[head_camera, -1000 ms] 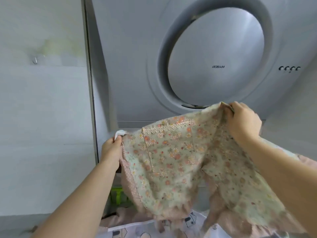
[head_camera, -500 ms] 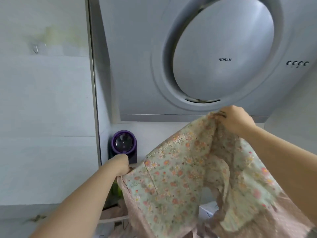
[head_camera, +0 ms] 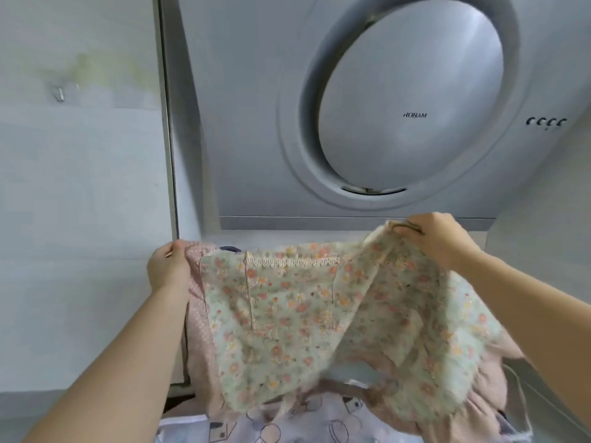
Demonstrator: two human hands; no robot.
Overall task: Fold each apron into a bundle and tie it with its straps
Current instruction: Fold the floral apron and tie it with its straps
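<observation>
apron (head_camera: 303,314) is the thing that has changed: half a second back it hung on a slant, its left corner dropped low and a purple object showing behind it; now the left corner is lifted again, the lace-trimmed top edge (head_camera: 291,262) runs almost level, and the floral cloth is stretched wide between both hands, much as it was a second ago. that dip and lift reads as a shake to open the cloth out, so the task seems to be at its very start for this piece: spread and squared, no fold made yet, no strap tied. i cannot pick out the straps with any certainty.

left hand (head_camera: 168,270) is raised at arm's length, back of the hand toward the camera, its fingers curled over the apron's left edge where the pink lining (head_camera: 198,314) shows. right hand (head_camera: 438,241) sits a little higher, its fingers (head_camera: 412,230) closed in a pinch on the bunched right top corner. both hold cloth firmly; neither is slack.

apron hangs down from the fingers, between the two grips, in front of the range hood (head_camera: 409,107). below the fingers, under the hanging hem, another printed cloth (head_camera: 287,426) lies on what is likely the table.
</observation>
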